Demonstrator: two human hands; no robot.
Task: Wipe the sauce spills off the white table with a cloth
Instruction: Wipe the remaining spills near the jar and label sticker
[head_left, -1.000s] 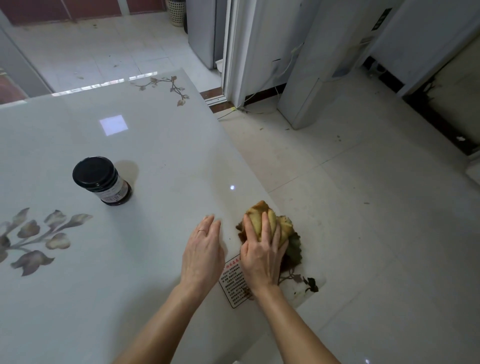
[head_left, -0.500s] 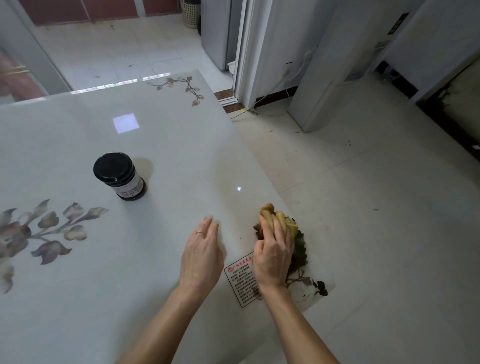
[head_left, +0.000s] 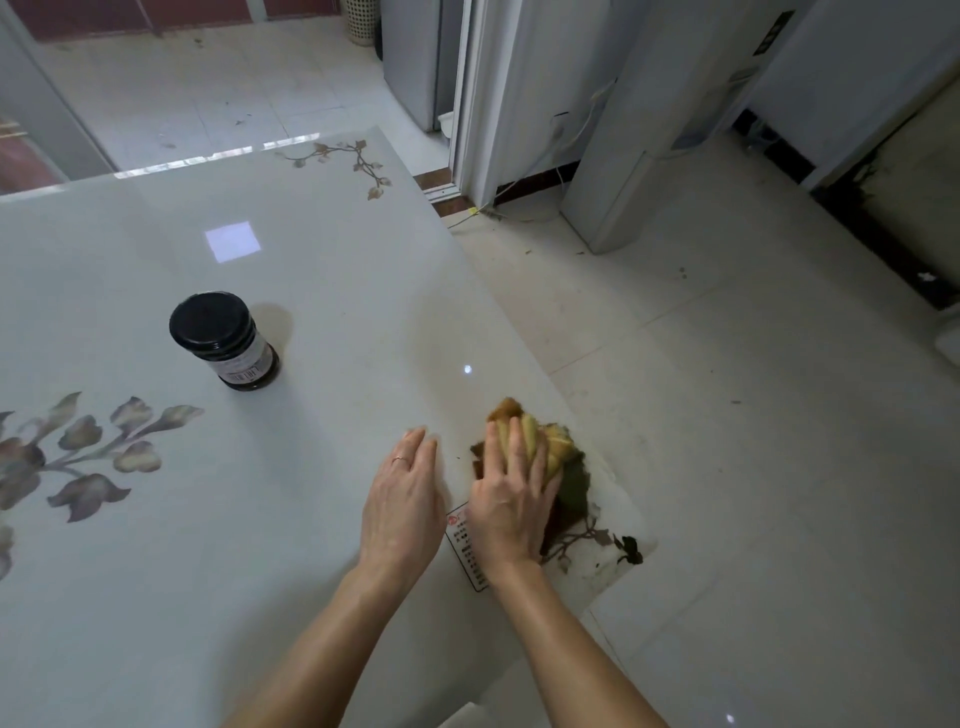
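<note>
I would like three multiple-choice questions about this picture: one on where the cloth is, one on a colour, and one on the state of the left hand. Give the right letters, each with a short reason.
1. Where on the table is the cloth?
A) at the far corner
B) under the right hand, near the right edge
C) in the middle

2. What colour is the lid of the jar?
A) black
B) white
C) red

3. What does the left hand do?
A) grips the cloth
B) lifts the jar
C) lies flat on the table, holding nothing

Answers:
1 B: the right hand's fingers press on the yellow-brown cloth close to the right edge.
2 A: the lid, seen from above, is plainly black.
3 C: its fingers lie straight on the table top, beside the cloth and apart from the jar.
</note>
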